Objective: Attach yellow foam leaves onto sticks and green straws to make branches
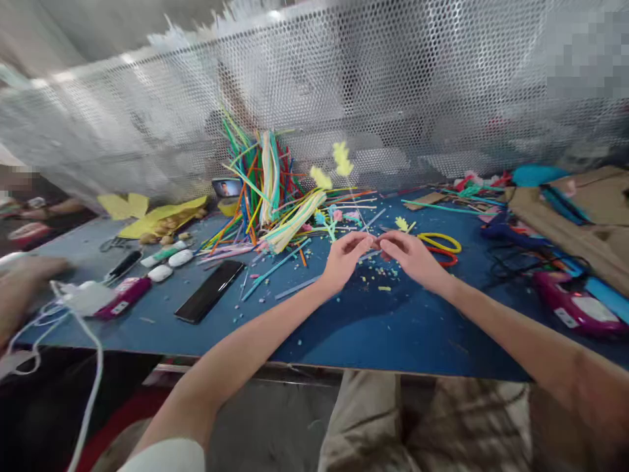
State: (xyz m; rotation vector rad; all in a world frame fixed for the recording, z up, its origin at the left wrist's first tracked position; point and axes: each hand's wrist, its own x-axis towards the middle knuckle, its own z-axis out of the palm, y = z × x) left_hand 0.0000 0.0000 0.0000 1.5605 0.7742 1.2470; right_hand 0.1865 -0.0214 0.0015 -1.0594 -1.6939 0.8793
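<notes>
The yellow leaf sprig is pinched at its foot by left hand and right hand, its long stem tilted up-left, nearer the left.

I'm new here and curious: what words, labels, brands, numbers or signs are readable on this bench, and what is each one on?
No text is readable in this picture.
Purple device at picture left: pale marks, too small and blurred to read.
Purple device at picture right: pale marks, likewise unreadable.
Black phone: no legible brand.
Small lit screen: an image, but no legible words.
</notes>
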